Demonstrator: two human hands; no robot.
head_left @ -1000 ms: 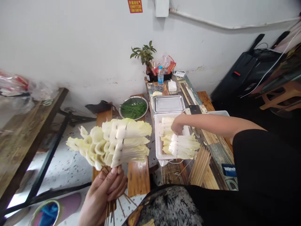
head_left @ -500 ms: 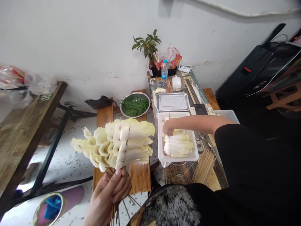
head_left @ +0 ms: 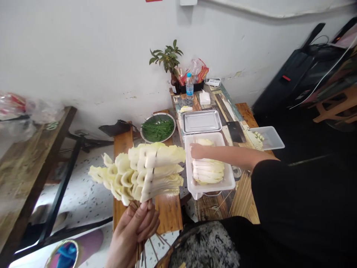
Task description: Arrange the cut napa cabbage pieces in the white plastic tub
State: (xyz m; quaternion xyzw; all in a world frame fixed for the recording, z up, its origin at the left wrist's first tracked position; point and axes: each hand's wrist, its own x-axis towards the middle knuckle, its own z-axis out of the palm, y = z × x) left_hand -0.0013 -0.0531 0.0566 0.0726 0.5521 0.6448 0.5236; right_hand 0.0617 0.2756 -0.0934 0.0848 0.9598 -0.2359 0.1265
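Skewers (head_left: 138, 254) in the left hand (head_left: 134, 227) — leaves (head_left: 160, 173) just above the fingers (head_left: 147, 221).

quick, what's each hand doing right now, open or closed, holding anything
Left hand: closed, holding skewers threaded with cabbage leaves.
Right hand: over the white tub; open or closed, cannot be told.

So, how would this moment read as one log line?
left hand: holding skewered cabbage leaves | right hand: at white tub, grip unclear | bare sticks: on table beside tub
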